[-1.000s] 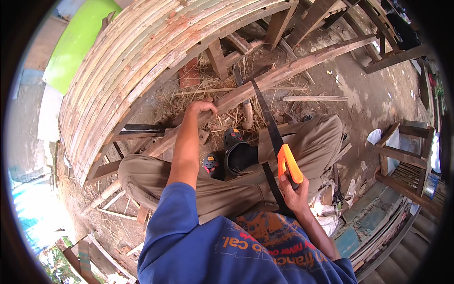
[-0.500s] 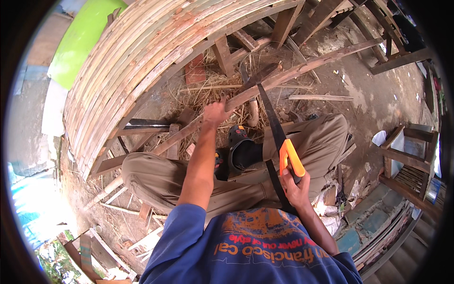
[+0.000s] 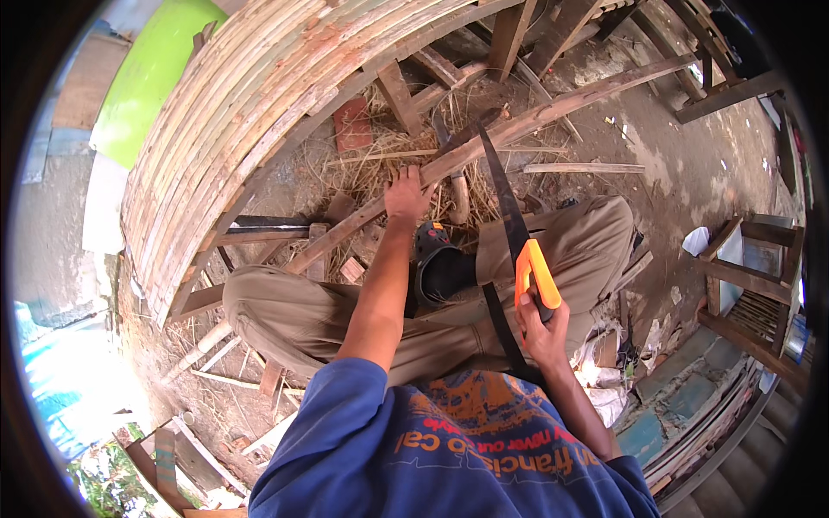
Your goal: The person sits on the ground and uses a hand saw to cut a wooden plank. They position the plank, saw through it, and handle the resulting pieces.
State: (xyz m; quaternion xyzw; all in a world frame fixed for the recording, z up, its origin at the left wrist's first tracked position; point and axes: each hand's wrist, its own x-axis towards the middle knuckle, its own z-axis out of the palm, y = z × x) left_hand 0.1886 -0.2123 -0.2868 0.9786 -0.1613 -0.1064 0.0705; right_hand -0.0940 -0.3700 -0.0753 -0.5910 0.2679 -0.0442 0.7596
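Note:
A long wooden beam [image 3: 557,108] slants across in front of me, from near my left knee up to the far right. My left hand [image 3: 406,197] presses on this beam, its fingers bent over the top edge. In my right hand [image 3: 544,332] is a handsaw [image 3: 508,207], held by its orange and black handle close to my right thigh. The dark blade points away from me, and its tip lies across the beam, right of my left hand. A short dark piece of wood [image 3: 466,135] lies against the beam's far side there. The blade's contact with the wood is too small to make out.
A slatted wooden structure [image 3: 250,112] arches over the far left. A hammer-like tool with a curved handle [image 3: 458,200], straw and a brick [image 3: 352,123] lie on the ground. A wooden stool [image 3: 751,281] stands at the right. A loose stick [image 3: 583,167] lies beyond my right knee.
The saw has moved forward, its tip now farther across the beam. My left hand has shifted slightly right along the beam. The whole view has tilted a little.

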